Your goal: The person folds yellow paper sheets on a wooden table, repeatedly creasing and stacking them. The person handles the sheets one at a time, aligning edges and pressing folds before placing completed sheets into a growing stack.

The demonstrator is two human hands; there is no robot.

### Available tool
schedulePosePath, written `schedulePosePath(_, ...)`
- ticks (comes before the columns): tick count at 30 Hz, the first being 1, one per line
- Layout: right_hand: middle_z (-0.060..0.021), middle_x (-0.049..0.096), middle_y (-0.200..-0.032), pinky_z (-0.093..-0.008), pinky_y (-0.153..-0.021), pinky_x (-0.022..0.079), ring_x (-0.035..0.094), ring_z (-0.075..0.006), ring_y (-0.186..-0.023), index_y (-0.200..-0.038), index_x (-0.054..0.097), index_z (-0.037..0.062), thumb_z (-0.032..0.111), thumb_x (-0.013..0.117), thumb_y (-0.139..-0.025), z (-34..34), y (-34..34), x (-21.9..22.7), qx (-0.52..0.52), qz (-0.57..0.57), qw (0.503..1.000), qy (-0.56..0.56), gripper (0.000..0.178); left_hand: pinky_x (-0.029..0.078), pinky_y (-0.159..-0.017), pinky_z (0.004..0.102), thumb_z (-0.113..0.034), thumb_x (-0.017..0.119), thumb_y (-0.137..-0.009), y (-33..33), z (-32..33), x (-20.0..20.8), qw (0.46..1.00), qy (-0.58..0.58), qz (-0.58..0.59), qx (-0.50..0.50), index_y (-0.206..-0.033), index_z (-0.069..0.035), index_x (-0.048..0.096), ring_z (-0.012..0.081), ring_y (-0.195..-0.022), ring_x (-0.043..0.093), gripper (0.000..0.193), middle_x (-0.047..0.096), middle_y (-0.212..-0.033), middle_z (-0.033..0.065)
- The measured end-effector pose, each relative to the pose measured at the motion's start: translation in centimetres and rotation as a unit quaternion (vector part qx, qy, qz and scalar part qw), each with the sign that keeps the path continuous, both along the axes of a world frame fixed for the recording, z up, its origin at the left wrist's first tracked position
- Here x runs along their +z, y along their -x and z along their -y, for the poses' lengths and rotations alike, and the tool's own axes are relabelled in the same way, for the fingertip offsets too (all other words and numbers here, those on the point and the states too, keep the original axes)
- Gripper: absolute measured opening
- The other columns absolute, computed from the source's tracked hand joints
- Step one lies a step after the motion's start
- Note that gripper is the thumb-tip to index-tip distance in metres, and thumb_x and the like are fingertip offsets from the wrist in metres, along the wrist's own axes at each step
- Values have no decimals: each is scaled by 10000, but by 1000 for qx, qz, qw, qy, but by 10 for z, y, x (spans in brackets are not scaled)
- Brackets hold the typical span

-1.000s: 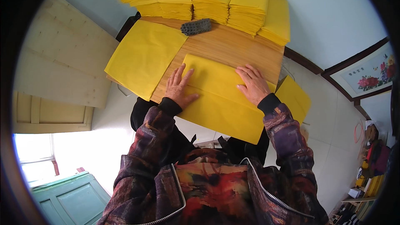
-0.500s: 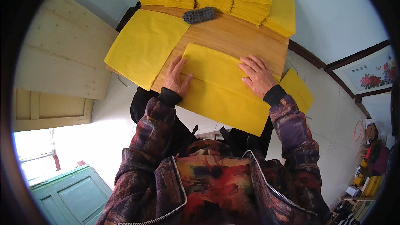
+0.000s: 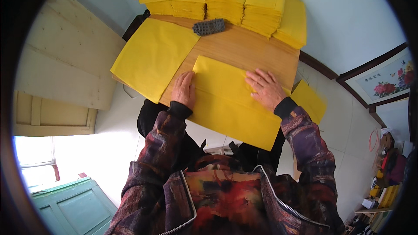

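A yellow sheet (image 3: pixel 235 113) with a crease across it lies partly on the wooden table (image 3: pixel 261 50), its near part hanging over the front edge toward my lap. My left hand (image 3: pixel 183 90) rests at the sheet's left edge, fingers stretched and close together, thumb alongside. Flat on the sheet's right part is my right hand (image 3: pixel 266 90), its fingers extended and slightly apart. Left of my left hand lies another yellow sheet or pile of sheets (image 3: pixel 156 54). A dark grey, rough-textured roll-shaped object (image 3: pixel 208 27) sits beyond the sheet.
Stacks of folded yellow sheets (image 3: pixel 224 2) line the table's far side. Another yellow piece (image 3: pixel 308 101) is beyond the table's right edge. Wooden boards (image 3: pixel 65 52) stand at left, a green panel (image 3: pixel 76 202) at lower left. A framed flower picture (image 3: pixel 383 78) is at right.
The left thumb has drawn in against the fingers. My right hand has shifted slightly left on the sheet. The whole scene sits a little lower in view.
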State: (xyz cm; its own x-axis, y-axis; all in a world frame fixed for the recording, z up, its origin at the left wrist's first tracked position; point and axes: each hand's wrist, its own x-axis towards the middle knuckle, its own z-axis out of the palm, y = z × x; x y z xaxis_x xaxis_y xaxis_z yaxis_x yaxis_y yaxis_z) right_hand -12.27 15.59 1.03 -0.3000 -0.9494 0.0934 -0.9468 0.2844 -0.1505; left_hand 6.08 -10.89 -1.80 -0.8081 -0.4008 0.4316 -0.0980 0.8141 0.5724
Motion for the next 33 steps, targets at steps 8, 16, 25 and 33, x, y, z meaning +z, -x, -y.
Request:
schedulePosePath(8, -4, 381, -1449, -471, -1126, 223, 286, -244, -1367, -1355, 457, 143, 249, 554, -901, 3, -9, 10, 8, -37, 999, -31, 477, 417, -985, 400, -6, 527, -828, -3, -1, 2, 1000, 8, 13, -3, -1178, 2, 550, 375, -1152, 501, 351, 544, -1217, 195)
schedulePosePath(16, -109, 468, -1344, -432, -1054, 330, 397, -291, -1290, -1223, 531, 55, 79, 510, -833, 18, -45, -4, -59, -28, 994, 84, 391, 431, -942, 424, -52, 597, -784, -1, -6, 5, 999, -37, 20, 5, -1010, -4, 583, 386, -1119, 502, 231, 539, -1208, 173)
schedulePosePath(25, -57, 516, -1314, -391, -1047, 347, 424, -277, -1273, -1163, 607, 94, 11, 509, -807, 1, -47, -9, -26, 60, 991, 117, 379, 471, -859, 393, -5, 591, -781, -2, -2, 1, 998, -58, -17, 3, -989, -12, 558, 370, -1065, 539, 211, 547, -1193, 169)
schedulePosePath(33, -42, 532, -1298, -381, -1044, 355, 435, -269, -1267, -1133, 606, 91, -40, 502, -787, -3, -41, -6, -9, 100, 987, 124, 384, 476, -857, 372, 20, 579, -779, -2, 1, 4, 996, -84, 14, 5, -1111, -30, 550, 346, -1060, 550, 337, 567, -1146, 156)
